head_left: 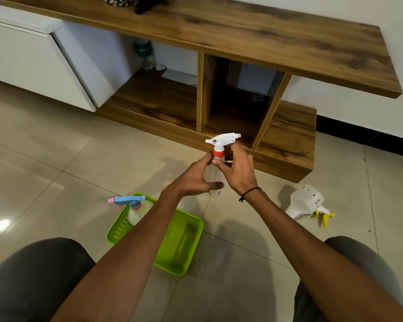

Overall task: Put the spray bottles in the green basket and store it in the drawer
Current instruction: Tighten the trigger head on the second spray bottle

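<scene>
Left hand [196,178] wraps the clear body of a spray bottle [219,154] (white trigger, red collar), held upright in the air above the floor. Right hand [236,171] pinches the same bottle's neck, fingers loosely curled. Green basket [186,247] sits on the floor just below and left of the held bottle; a blue-and-pink-topped bottle [132,205] stands in its far left corner. Yellow-trigger bottle [308,204] lies on its side on the floor, well right of the basket. Wooden cabinet [289,145] with open compartments stands beyond the basket.
</scene>
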`<state>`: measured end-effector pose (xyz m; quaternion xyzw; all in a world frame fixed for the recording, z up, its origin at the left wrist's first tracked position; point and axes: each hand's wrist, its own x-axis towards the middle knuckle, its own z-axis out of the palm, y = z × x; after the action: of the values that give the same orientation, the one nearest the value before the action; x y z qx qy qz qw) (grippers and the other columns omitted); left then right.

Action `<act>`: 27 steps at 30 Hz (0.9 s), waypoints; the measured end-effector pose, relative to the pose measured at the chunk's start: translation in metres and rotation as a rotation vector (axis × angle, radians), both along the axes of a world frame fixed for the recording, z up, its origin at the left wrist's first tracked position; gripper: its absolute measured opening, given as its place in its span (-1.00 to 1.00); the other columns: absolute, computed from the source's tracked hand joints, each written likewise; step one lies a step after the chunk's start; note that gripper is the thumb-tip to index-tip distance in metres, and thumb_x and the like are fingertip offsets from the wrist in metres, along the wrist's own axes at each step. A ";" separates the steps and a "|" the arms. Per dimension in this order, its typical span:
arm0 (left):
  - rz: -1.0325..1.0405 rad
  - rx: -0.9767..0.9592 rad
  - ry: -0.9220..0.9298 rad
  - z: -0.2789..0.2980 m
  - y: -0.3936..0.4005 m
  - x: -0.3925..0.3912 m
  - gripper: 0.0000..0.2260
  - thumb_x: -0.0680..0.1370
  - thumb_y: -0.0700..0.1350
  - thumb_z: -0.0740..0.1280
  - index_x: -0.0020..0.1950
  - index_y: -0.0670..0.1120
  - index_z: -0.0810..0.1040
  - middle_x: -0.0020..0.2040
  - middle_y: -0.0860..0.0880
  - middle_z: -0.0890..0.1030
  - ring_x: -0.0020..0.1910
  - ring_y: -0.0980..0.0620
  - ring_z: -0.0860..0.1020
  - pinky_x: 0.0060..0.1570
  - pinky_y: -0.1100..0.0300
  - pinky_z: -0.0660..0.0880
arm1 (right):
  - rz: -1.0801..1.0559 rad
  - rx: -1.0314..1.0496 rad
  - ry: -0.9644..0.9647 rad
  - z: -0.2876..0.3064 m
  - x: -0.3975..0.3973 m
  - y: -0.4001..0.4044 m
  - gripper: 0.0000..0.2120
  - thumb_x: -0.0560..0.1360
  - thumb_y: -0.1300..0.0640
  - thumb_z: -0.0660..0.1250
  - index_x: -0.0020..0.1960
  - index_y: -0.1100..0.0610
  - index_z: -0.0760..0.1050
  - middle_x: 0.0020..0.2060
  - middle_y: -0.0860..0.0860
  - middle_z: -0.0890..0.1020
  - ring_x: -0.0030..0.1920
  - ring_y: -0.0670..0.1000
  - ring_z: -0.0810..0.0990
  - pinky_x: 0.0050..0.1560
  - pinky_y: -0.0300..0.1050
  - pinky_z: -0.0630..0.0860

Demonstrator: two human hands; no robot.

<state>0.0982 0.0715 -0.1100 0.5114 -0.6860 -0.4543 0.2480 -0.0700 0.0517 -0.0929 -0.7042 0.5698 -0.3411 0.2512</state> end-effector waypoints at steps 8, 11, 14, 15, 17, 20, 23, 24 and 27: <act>0.125 -0.112 -0.169 -0.002 0.003 -0.012 -0.53 0.69 -0.03 0.35 0.59 -0.01 0.36 0.44 -0.05 0.62 0.39 -0.14 0.60 0.35 -0.18 0.56 | 0.050 0.056 -0.104 -0.007 0.005 0.002 -0.47 0.49 0.08 0.56 0.42 0.09 0.50 0.26 0.03 0.65 0.14 -0.11 0.56 -0.15 -0.68 0.42; 0.121 -0.101 -0.173 0.001 0.005 -0.014 -0.53 0.71 0.03 0.31 0.61 -0.02 0.35 0.45 -0.07 0.60 0.40 -0.14 0.59 0.35 -0.20 0.56 | 0.045 0.070 -0.149 -0.003 0.006 0.003 -0.48 0.49 -0.07 0.54 0.39 0.06 0.53 0.20 -0.08 0.64 0.13 -0.14 0.58 -0.09 -0.56 0.44; 0.152 -0.099 -0.218 0.004 0.005 -0.015 -0.51 0.72 0.12 0.26 0.61 0.01 0.31 0.44 -0.09 0.59 0.37 -0.14 0.58 0.32 -0.20 0.57 | -0.020 0.079 -0.218 -0.001 0.009 0.004 -0.54 0.50 -0.14 0.51 0.29 0.11 0.62 0.06 -0.15 0.63 -0.01 -0.23 0.60 -0.03 -0.46 0.45; 0.168 -0.105 -0.220 0.004 0.005 -0.015 -0.51 0.71 0.13 0.25 0.61 0.01 0.30 0.43 -0.09 0.59 0.36 -0.14 0.59 0.30 -0.19 0.57 | -0.034 0.081 -0.232 0.000 0.009 0.003 -0.56 0.50 -0.12 0.52 0.25 0.13 0.64 0.02 -0.16 0.63 -0.04 -0.26 0.60 -0.03 -0.45 0.47; 0.185 -0.113 -0.186 0.007 0.005 -0.015 -0.52 0.71 0.14 0.26 0.59 0.01 0.30 0.41 -0.08 0.60 0.33 -0.13 0.60 0.27 -0.18 0.58 | -0.032 0.100 -0.268 0.000 0.006 0.000 -0.59 0.50 -0.06 0.53 0.24 0.16 0.67 -0.02 -0.19 0.65 -0.06 -0.33 0.62 -0.05 -0.50 0.50; 0.176 -0.124 -0.141 0.013 0.005 -0.013 -0.51 0.71 0.14 0.26 0.60 0.02 0.29 0.41 -0.05 0.60 0.32 -0.09 0.60 0.28 -0.21 0.58 | 0.022 0.148 -0.314 0.001 0.001 -0.006 -0.66 0.51 0.03 0.54 0.22 0.16 0.69 -0.04 -0.28 0.66 -0.03 -0.42 0.63 -0.07 -0.51 0.54; 0.125 -0.123 -0.137 0.020 0.002 -0.012 -0.49 0.72 0.14 0.25 0.63 0.02 0.25 0.38 -0.05 0.61 0.29 -0.09 0.62 0.27 -0.22 0.58 | 0.078 0.180 -0.363 0.002 -0.005 -0.009 -0.69 0.53 0.11 0.52 0.24 0.19 0.68 0.02 -0.16 0.71 0.03 -0.26 0.66 0.01 -0.37 0.59; 0.104 -0.121 -0.136 0.022 0.000 -0.011 -0.48 0.72 0.14 0.24 0.63 0.02 0.24 0.36 -0.06 0.63 0.26 -0.08 0.63 0.25 -0.22 0.58 | 0.094 0.188 -0.377 0.003 -0.008 -0.010 -0.67 0.55 0.12 0.51 0.27 0.22 0.67 0.07 -0.08 0.72 0.07 -0.18 0.66 0.07 -0.28 0.61; 0.036 -0.100 -0.093 0.026 -0.003 -0.008 -0.49 0.72 0.13 0.25 0.64 0.04 0.22 0.30 -0.05 0.65 0.20 -0.07 0.65 0.21 -0.21 0.60 | 0.136 0.231 -0.396 0.006 -0.014 -0.014 -0.63 0.55 0.13 0.49 0.32 0.23 0.64 0.11 -0.08 0.70 0.10 -0.21 0.65 0.10 -0.26 0.60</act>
<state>0.0900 0.0684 -0.0839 0.5312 -0.7093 -0.3907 0.2490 -0.0841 0.0379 -0.0865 -0.6268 0.4960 -0.3876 0.4593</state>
